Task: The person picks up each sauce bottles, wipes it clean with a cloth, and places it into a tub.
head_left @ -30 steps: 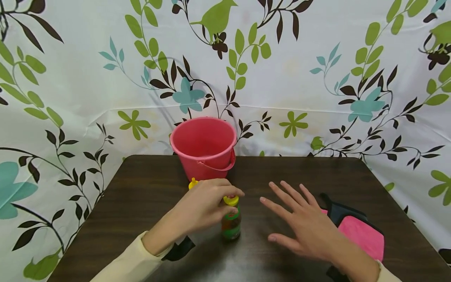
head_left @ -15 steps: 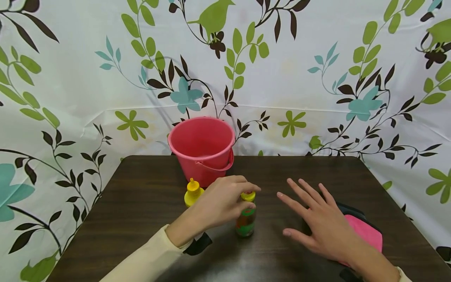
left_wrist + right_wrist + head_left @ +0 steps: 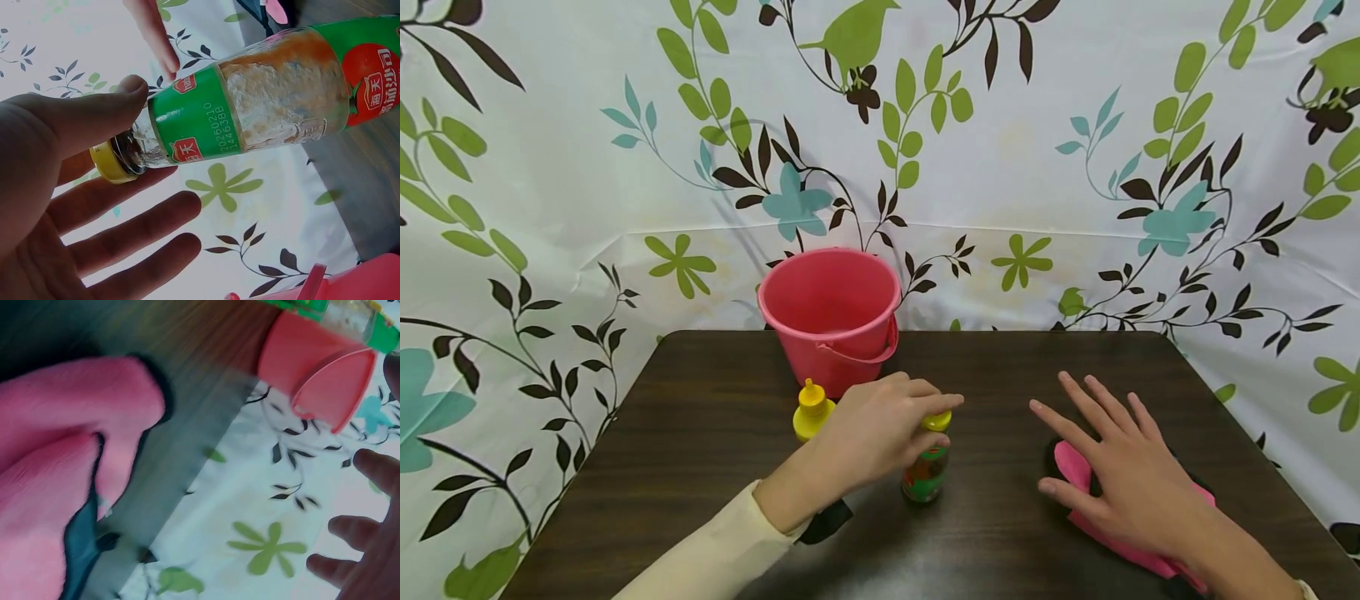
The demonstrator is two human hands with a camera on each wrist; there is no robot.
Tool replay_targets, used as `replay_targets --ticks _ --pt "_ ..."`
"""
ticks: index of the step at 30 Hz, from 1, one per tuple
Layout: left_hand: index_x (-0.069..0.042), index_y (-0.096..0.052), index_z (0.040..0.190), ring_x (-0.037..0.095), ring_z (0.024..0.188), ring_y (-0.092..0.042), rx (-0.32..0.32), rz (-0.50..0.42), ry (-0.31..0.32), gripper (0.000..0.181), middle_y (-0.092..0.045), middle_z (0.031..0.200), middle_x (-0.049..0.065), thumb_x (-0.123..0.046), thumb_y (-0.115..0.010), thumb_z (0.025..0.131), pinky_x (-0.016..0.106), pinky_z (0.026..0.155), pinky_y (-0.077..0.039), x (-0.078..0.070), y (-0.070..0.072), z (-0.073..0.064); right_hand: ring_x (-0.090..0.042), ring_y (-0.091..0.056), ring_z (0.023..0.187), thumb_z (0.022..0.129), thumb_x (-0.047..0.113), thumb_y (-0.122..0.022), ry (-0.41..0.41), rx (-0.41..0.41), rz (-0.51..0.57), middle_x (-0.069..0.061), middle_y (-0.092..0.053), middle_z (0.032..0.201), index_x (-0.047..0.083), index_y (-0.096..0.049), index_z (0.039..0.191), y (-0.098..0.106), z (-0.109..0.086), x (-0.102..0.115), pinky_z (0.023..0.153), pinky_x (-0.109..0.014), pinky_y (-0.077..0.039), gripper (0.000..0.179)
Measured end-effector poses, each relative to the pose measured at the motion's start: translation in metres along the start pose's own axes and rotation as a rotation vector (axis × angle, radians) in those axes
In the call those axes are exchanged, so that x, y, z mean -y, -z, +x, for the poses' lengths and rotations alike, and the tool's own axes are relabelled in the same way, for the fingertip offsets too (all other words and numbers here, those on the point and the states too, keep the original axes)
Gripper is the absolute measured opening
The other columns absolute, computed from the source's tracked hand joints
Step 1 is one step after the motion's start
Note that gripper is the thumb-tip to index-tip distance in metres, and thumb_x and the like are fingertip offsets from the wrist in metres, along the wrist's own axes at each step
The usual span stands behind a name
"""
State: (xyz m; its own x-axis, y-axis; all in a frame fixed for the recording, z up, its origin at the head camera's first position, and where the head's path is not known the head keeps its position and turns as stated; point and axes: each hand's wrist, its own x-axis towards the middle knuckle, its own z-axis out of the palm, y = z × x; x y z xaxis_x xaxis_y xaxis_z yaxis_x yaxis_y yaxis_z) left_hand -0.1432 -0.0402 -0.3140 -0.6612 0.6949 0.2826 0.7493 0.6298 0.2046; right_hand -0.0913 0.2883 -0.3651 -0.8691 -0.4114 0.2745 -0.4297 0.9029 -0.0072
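A clear glass ketchup bottle with a green label, a tomato picture and a yellow cap stands near the table's middle. My left hand holds it at the neck and cap, thumb on the near side, index finger passing behind the cap; the other fingers spread beyond it. In the head view the bottle shows below the hand, a little tilted. To the right, my right hand has its fingers spread over a pink mitt with dark trim, hiding part of it. The right wrist view shows the mitt from closer.
A pink bucket with a handle stands at the back of the dark wooden table. In front of it rises the yellow nozzle top of a squeeze bottle, its lower part behind my left hand. A leaf-patterned cloth hangs behind.
My left hand has moved right with the ketchup bottle, uncovering the yellow nozzle top. My right hand has moved right and now covers more of the mitt's right part.
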Motion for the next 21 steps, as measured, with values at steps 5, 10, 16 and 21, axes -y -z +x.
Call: replay_targets --ticks 5,10,16,21 --pt "-0.024 -0.071 0.140 0.018 0.107 -0.073 -0.016 0.054 -0.028 0.053 -0.078 0.127 -0.002 -0.039 -0.083 0.091 0.027 0.078 -0.064 0.000 -0.001 -0.001 -0.052 -0.012 0.162 0.090 0.071 -0.068 -0.137 0.130 0.051 -0.012 -0.010 0.180 0.041 -0.029 0.167 -0.008 -0.009 -0.020 0.120 -0.085 -0.002 0.091" --pt "-0.024 -0.071 0.140 0.017 0.109 -0.073 -0.020 0.069 -0.041 0.051 -0.078 0.128 -0.003 -0.038 -0.083 0.092 0.028 0.080 -0.064 0.000 -0.002 -0.001 -0.059 -0.017 0.157 0.088 0.074 -0.069 -0.216 0.240 0.053 -0.018 -0.014 0.179 0.040 -0.029 0.167 -0.029 -0.020 -0.038 0.105 -0.094 -0.016 0.094" --pt "-0.023 -0.073 0.138 0.017 0.109 -0.074 -0.034 0.045 -0.055 0.048 -0.078 0.128 -0.004 -0.036 -0.083 0.092 0.027 0.081 -0.064 -0.001 -0.004 0.000 -0.066 -0.027 0.149 0.085 0.083 -0.063 -0.255 0.335 0.019 -0.024 -0.023 0.174 0.038 -0.030 0.167 -0.052 -0.034 -0.052 0.097 -0.097 -0.022 0.099" --pt "-0.023 -0.074 0.134 0.016 0.109 -0.076 -0.035 0.029 -0.048 0.045 -0.078 0.129 -0.005 -0.034 -0.083 0.092 0.028 0.081 -0.064 -0.002 -0.006 0.003 -0.072 -0.027 0.146 0.085 0.089 -0.055 -0.293 0.427 0.025 -0.030 -0.027 0.171 0.035 -0.032 0.167 -0.065 -0.040 -0.058 0.095 -0.099 -0.021 0.101"
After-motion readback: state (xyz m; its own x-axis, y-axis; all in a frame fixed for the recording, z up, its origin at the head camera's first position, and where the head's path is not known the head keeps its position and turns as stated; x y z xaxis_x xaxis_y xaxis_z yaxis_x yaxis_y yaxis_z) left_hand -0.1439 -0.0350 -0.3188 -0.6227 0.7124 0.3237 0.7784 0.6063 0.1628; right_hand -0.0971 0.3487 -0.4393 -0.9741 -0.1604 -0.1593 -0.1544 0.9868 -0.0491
